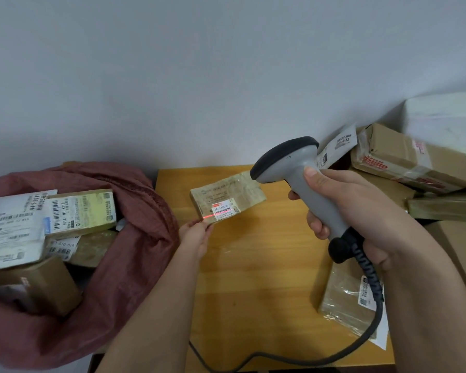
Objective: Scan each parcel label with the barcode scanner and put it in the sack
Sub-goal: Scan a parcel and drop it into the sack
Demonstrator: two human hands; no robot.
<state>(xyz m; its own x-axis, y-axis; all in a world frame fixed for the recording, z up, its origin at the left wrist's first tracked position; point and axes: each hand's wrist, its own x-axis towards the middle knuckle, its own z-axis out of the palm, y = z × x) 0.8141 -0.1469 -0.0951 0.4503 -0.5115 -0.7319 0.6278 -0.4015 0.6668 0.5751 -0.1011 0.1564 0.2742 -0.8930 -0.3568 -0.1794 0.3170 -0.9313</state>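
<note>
Fingers (199,224) of the left hand (193,236) pinching the near left corner of a small parcel (228,199), holding it up clear of the table (256,265), between sack (135,238) and scanner (299,179). Right hand (355,211) wrapped around the scanner's grey handle, thumb up along the neck, head aimed down and left at the parcel. Red scan line falling across the label (223,209) and off its left edge onto the wrapping.

Probably light: carried by one corner without sagging. Looks flat, box-like and fairly stiff, wrapped in glossy tape or film, so likely a little slippery under a corner pinch. Safer grip for the carry to the sack: thumb on top and fingers beneath along the short left edge, clear of the label. No sign of fragility either way; contents hidden.

Sack mouth open at the left, several labelled parcels already lying inside. More parcels heaped at the right against the wall, one film-wrapped parcel (347,300) on the table under the scanner's coiled cable (371,281). Worth minding that cable on the swing left.

Judging by the beam on the barcode, scan step in hand; drop into the sack not yet done.
</note>
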